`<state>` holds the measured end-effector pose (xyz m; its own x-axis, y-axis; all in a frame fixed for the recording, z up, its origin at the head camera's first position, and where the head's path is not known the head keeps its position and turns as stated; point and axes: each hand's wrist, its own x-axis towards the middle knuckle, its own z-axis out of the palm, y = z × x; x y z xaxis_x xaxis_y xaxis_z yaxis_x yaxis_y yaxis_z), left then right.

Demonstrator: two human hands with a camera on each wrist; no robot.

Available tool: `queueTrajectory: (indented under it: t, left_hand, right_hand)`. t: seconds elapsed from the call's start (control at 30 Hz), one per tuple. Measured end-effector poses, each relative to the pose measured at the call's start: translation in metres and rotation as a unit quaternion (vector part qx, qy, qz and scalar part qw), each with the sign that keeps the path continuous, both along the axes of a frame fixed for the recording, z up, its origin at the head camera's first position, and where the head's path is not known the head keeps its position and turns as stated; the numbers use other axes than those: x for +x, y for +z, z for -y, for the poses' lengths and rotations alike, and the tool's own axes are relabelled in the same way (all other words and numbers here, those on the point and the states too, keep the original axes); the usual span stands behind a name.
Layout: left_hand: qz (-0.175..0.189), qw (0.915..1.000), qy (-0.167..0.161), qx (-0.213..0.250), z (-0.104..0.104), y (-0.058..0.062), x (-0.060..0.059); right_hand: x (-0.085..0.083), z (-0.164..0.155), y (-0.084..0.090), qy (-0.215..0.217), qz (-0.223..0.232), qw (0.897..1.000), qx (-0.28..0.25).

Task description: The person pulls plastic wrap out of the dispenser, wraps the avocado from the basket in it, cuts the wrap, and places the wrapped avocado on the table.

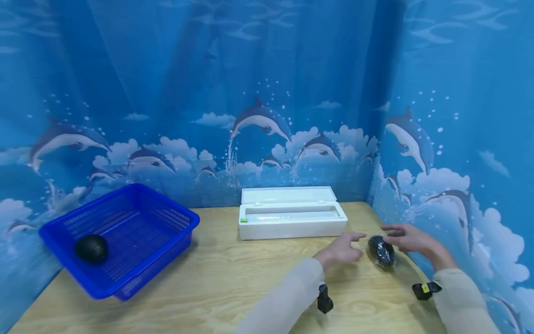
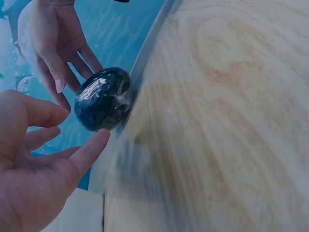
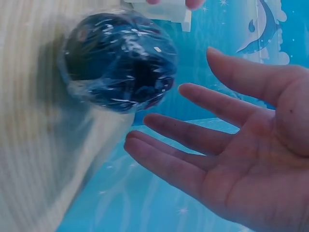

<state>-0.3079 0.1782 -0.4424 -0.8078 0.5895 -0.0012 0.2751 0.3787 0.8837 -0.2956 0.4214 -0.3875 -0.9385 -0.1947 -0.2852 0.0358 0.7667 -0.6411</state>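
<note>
A dark, roundish object wrapped in shiny clear plastic film [image 1: 381,252] sits on the table near its right edge. My left hand [image 1: 341,251] is just left of it with fingers spread, and my right hand [image 1: 410,239] reaches in from the other side. In the left wrist view, a fingertip of the left hand [image 2: 41,188] comes right up to the lower side of the wrapped object [image 2: 102,99]. From the right wrist, the palm of the right hand [image 3: 251,145] faces the film-covered object [image 3: 120,63] with its fingers extended and a gap between.
A white foam box [image 1: 292,230] with its lid raised stands at the back of the wooden table [image 1: 233,278]. To the left is a blue plastic basket [image 1: 156,269] holding a black oval object [image 1: 92,249]. Dolphin-print curtains [image 1: 200,102] border the back and right.
</note>
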Motion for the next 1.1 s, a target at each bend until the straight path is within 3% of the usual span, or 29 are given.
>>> queueTrajectory:
  t: [0.17, 0.4, 0.67, 0.83, 1.1]
  left_hand:
    - [-0.014, 0.9997, -0.020, 0.003, 0.016, 0.007, -0.006]
    - [-0.034, 0.9988, -0.037, 0.003, 0.037, 0.013, -0.011]
    - [-0.081, 0.9960, -0.040, 0.003, 0.062, 0.023, -0.018]
    - [-0.127, 0.9905, -0.051, -0.014, 0.084, 0.033, -0.021]
    - [-0.149, 0.9875, -0.030, -0.040, 0.123, 0.044, -0.031]
  right_hand:
    - [0.001, 0.005, 0.010, 0.008, -0.051, 0.997, 0.050]
    - [-0.004, 0.035, 0.020, -0.009, -0.137, 0.984, 0.112]
    - [-0.016, 0.083, 0.023, -0.032, -0.191, 0.977, 0.091]
    - [-0.030, 0.102, 0.018, -0.007, -0.243, 0.965, 0.100]
    - [-0.059, 0.120, 0.008, 0.023, -0.245, 0.961, 0.123]
